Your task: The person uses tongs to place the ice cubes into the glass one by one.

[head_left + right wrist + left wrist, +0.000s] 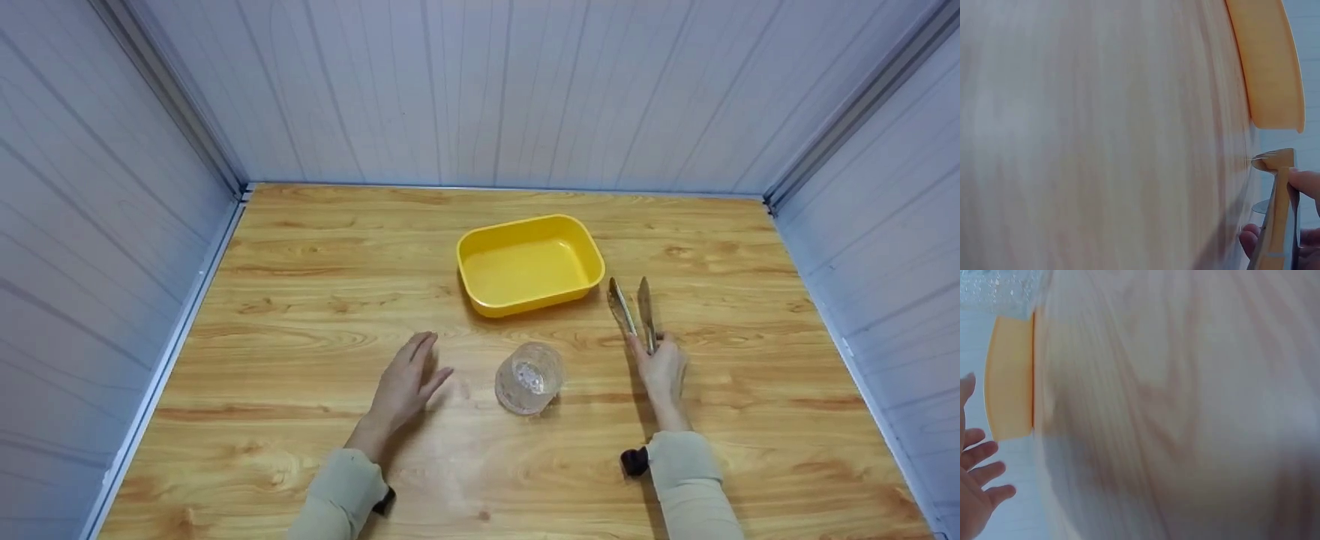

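Observation:
A pair of metal tongs [621, 306] is held in my right hand [663, 370], its two arms spread apart and pointing toward the back of the table. In the right wrist view the thumb and fingers grip the tongs [1278, 225] from both sides. My left hand [402, 384] is over the table with its fingers extended, holding nothing; the left wrist view shows those fingers [985, 473] spread. Between the two hands stands a clear textured glass [529, 379]. Behind it sits a yellow rectangular tub [525, 274], with the tong tips close to its right front corner.
The wood-grain table [300, 315] is bounded by a pale panelled wall [465, 90] at the back and by side walls at left and right. A dark strap piece [634, 462] shows at the right cuff.

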Tool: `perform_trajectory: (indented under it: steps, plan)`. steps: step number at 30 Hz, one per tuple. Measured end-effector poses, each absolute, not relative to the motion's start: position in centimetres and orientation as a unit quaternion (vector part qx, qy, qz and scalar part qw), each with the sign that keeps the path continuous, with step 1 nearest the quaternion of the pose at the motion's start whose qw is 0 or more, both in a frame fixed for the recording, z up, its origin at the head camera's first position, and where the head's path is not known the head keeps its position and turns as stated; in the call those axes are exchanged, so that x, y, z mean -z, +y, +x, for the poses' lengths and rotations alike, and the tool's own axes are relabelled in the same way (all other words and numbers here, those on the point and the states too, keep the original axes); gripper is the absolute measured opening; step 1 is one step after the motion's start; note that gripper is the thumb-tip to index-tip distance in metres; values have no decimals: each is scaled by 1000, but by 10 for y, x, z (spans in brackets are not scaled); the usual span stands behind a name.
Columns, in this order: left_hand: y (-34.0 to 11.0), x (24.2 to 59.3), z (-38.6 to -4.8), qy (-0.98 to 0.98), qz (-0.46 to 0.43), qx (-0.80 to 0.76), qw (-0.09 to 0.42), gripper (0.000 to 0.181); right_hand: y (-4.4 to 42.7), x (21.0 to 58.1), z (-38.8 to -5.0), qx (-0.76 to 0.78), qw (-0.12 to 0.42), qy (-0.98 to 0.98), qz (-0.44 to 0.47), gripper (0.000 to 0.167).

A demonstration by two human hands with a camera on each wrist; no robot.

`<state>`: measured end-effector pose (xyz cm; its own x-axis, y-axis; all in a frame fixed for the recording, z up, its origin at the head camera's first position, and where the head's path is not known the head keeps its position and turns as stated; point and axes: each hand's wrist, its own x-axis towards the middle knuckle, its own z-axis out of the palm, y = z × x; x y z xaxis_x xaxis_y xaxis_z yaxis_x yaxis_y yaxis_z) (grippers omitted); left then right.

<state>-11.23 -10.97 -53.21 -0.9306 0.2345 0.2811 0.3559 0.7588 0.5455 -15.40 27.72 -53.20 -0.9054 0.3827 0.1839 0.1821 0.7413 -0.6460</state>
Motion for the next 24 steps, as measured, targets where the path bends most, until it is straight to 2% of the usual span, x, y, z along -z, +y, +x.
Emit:
perform_trajectory:
  steps: [6, 16, 20, 24]
  plan:
    - [-122, 534, -113, -944, -156, 250, 146, 60, 277, 530, -153, -304, 142, -929, -156, 47]
    - [-134, 530, -114, -962, -104, 223, 121, 71, 282, 522, -149, -251, 95, -955, -126, 58]
    - [-138, 529, -115, -965, -90, 214, 120, 74, 288, 517, -143, -246, 99, -959, -99, 65]
    - [-141, 526, -114, -969, -78, 207, 111, 76, 294, 510, -135, -251, 108, -960, -59, 66]
